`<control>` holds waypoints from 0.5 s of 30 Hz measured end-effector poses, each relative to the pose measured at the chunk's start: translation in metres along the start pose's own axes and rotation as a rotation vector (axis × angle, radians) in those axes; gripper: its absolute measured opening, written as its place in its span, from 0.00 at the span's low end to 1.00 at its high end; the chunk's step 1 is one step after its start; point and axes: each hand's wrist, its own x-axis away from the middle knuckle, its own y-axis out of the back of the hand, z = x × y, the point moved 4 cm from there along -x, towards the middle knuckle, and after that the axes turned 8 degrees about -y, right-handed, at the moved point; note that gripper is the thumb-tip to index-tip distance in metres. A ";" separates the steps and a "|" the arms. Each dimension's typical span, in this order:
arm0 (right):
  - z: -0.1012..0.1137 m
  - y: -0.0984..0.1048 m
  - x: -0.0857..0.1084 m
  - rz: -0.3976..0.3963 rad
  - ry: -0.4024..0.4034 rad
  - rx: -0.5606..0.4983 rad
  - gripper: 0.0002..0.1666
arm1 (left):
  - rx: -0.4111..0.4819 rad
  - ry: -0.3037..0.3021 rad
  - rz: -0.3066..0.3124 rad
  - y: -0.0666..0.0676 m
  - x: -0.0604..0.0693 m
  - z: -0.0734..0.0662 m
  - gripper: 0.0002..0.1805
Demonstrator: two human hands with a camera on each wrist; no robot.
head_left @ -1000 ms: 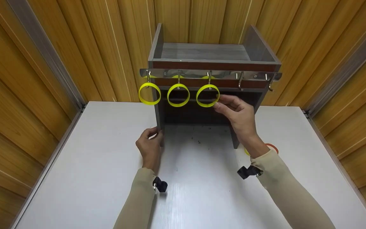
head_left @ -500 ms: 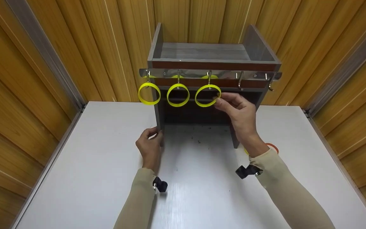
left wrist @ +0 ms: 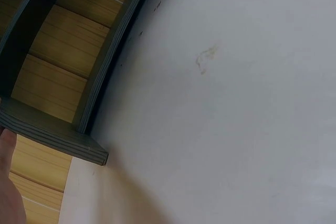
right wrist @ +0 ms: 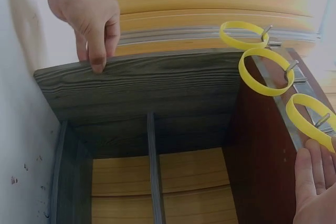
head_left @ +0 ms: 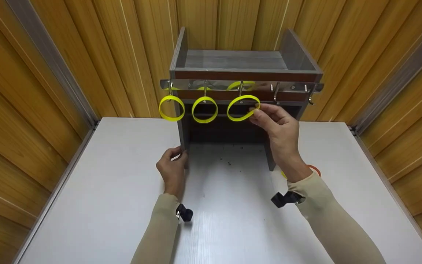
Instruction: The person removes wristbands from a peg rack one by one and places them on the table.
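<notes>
My right hand (head_left: 282,128) pinches the right edge of a yellow ring (head_left: 238,119), the third from the left, at a hook on the metal hook rail (head_left: 258,85). That ring looks tilted and oval in the head view. Two more yellow rings hang to its left, the outer ring (head_left: 171,119) and the middle ring (head_left: 204,121), each on its own hook. Low on the left side, my left hand (head_left: 172,167) grips the edge of the grey wooden rack's side panel (right wrist: 142,82). The left wrist view shows only part of this hand.
Two bare hooks, the fourth hook (head_left: 277,93) and the end hook (head_left: 311,95), are on the rail's right. Behind my right wrist, an orange-red ring (head_left: 315,169) and a yellow ring (head_left: 284,175) lie partly hidden on the white table (head_left: 123,176). Wood-panelled walls (head_left: 115,73) surround it.
My right hand has moved slightly right and up, drawing the third ring's right edge with it, so the ring has turned from round to oval. My left hand stays put.
</notes>
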 end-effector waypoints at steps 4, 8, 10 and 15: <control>0.003 0.002 0.003 0.001 0.002 -0.005 0.14 | -0.002 -0.029 0.004 0.000 0.000 -0.001 0.09; 0.005 0.007 0.006 -0.001 0.000 -0.015 0.14 | -0.001 -0.036 -0.004 0.000 -0.001 -0.001 0.09; 0.007 0.010 0.009 -0.005 -0.002 -0.015 0.14 | 0.002 -0.036 -0.007 0.000 -0.001 0.000 0.09; 0.011 0.020 0.016 -0.009 0.000 -0.011 0.13 | -0.002 -0.032 -0.013 -0.001 -0.001 0.000 0.08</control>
